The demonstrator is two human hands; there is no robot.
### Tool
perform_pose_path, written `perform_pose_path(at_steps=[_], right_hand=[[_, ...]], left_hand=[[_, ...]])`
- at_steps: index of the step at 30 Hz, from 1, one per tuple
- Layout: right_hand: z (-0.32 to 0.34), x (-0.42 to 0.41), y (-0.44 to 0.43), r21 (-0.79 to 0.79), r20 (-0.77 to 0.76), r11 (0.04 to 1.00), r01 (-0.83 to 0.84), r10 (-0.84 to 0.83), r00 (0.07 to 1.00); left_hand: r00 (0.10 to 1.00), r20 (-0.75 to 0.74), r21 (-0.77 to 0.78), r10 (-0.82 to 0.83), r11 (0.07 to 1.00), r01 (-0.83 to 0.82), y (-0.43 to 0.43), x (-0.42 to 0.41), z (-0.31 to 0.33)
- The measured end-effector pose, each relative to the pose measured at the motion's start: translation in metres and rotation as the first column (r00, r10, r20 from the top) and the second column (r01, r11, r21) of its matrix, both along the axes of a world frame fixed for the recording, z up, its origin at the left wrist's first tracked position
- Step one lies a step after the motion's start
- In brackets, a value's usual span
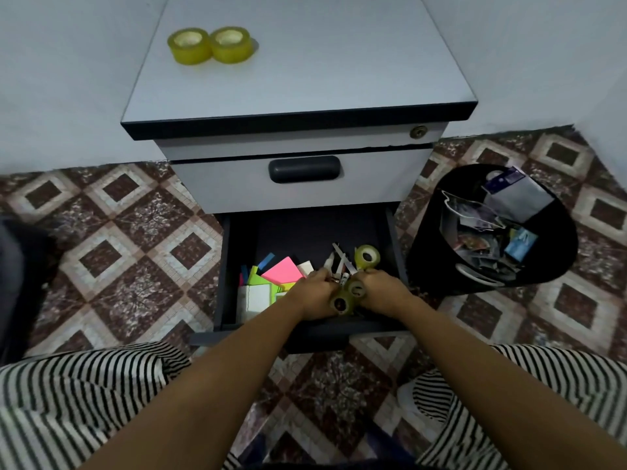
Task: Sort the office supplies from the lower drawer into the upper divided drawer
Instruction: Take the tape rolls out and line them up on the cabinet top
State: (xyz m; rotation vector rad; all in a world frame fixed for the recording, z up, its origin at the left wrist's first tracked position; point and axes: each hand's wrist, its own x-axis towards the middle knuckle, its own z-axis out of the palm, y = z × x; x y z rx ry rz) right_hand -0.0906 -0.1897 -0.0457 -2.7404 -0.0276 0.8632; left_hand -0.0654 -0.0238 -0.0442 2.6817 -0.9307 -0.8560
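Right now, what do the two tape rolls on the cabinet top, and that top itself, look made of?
Tape rolls: glossy, translucent yellowish plastic film, light passing through the wound layers. Cabinet top: smooth, matte pale-grey surface with a dark edge band, probably laminate over board.

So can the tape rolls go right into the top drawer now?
Not yet. The grey upper drawer with the dark oval handle is shut, so its front blocks the way for the yellowish clear tape rolls held in the open dark lower drawer. It needs opening.
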Motion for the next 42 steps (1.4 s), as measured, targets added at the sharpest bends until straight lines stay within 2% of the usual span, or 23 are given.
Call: perform_pose_path(at_steps=[11,16,22,26,31,36,39,42], right_hand=[[0.012,-0.003,0.000,0.157,0.078,0.984,0.082,-0.095,0.992],[0.035,-0.003,-0.001,0.278,0.217,0.958,0.074,-0.138,0.966],[0.089,0.008,0.008,0.324,0.347,0.945,0.035,-0.153,0.925],[0.138,0.015,0.027,0.405,0.438,0.914,-0.040,-0.156,0.885],[0.197,0.029,0.052,0.396,0.523,0.917,-0.052,-0.178,0.833],[0.249,0.055,0.079,0.453,0.635,0.889,-0.067,-0.269,0.724],[0.262,0.084,0.096,0.462,0.643,0.886,-0.047,-0.298,0.705],[0.264,0.111,0.110,0.456,0.629,0.889,-0.035,-0.294,0.720]], left_hand=[[0.969,-0.136,-0.198,0.207,0.953,-0.231,-0.001,0.004,0.014],[0.891,-0.292,-0.338,0.347,0.834,-0.435,0.016,0.022,0.041],[0.835,-0.385,-0.492,0.393,0.678,-0.546,0.048,0.045,0.111],[0.818,-0.349,-0.586,0.458,0.575,-0.571,0.069,0.054,0.168],[0.804,-0.312,-0.677,0.506,0.476,-0.562,0.097,0.058,0.233],[0.695,-0.255,-0.742,0.672,0.325,-0.586,0.121,0.080,0.272],[0.614,-0.175,-0.763,0.770,0.289,-0.579,0.130,0.102,0.277],[0.543,-0.056,-0.741,0.838,0.330,-0.585,0.133,0.124,0.271]])
